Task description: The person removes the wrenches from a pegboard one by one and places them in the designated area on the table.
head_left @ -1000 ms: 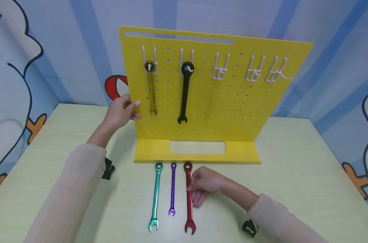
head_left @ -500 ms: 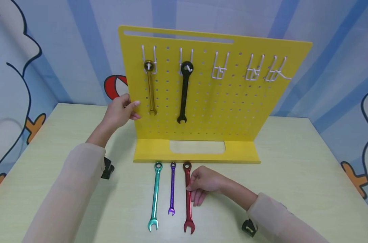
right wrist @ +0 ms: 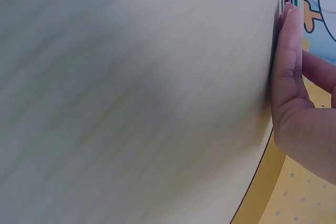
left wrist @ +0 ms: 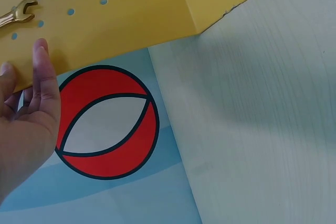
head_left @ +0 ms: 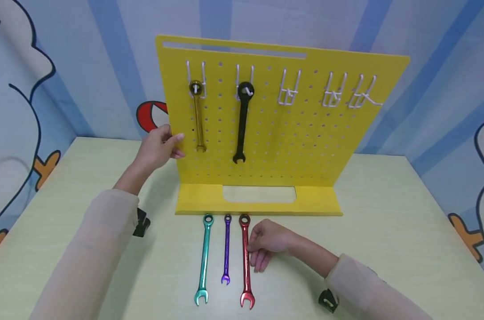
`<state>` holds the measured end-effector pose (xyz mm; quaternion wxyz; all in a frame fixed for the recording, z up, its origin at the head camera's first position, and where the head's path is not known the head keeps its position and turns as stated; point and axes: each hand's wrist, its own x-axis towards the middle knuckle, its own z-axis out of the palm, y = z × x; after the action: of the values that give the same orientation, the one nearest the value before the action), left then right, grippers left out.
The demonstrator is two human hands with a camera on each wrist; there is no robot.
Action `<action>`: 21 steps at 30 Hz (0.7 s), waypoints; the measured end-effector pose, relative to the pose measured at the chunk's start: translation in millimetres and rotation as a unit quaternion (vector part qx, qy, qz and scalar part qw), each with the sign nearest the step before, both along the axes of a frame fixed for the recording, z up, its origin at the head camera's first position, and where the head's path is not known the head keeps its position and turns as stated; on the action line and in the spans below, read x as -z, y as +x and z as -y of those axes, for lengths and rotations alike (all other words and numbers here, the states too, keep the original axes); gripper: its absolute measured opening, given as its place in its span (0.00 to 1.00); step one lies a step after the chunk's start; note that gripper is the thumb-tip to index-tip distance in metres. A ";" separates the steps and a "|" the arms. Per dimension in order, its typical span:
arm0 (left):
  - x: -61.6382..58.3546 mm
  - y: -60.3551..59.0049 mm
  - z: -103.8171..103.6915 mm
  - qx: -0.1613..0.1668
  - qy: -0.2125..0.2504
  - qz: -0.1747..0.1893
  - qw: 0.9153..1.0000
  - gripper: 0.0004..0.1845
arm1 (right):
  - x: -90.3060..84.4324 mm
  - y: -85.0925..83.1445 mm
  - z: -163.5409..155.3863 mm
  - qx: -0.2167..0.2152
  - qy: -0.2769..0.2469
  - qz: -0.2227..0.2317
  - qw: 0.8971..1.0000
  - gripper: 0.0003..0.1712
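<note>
A yellow pegboard [head_left: 306,146] stands upright on the pale table [head_left: 386,231]. On its hooks hang a gold wrench [head_left: 198,115] and a black wrench [head_left: 243,120]. My left hand [head_left: 160,146] rests with straight fingers against the board's left edge; the left wrist view shows those fingers [left wrist: 42,72] beside the gold wrench's open end [left wrist: 16,13]. In front of the base lie a teal wrench [head_left: 204,258], a purple wrench [head_left: 227,249] and a red wrench [head_left: 246,275]. My right hand [head_left: 263,244] lies on the table, its fingertips [right wrist: 291,24] touching the red wrench's shaft.
Three white hooks [head_left: 288,91] [head_left: 334,93] [head_left: 363,95] on the board's right half carry nothing. A red ball picture [left wrist: 105,124] is on the wall behind the board's left edge. Bare tabletop stretches to the left and right of the board's base [head_left: 198,195].
The red wrench has shifted slightly left under my right fingers. My left hand has stayed at the board's edge.
</note>
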<state>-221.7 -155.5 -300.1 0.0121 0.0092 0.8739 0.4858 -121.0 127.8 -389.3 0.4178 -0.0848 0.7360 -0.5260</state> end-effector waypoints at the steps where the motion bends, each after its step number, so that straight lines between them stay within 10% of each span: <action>1: 0.0 -0.1 0.0 0.001 0.000 0.000 1.000 0.15 | -0.1 0.0 -0.1 0.000 -0.001 0.001 1.000 0.03; 21: 1.8 -1.0 0.7 0.006 0.002 -0.010 1.000 0.15 | -2.6 -2.1 -1.3 -0.007 0.004 -0.011 1.000 0.04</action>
<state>-222.7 -156.2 -301.9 0.0064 0.0190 0.8729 0.4874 -123.1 129.1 -386.7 0.4134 -0.0939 0.7420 -0.5194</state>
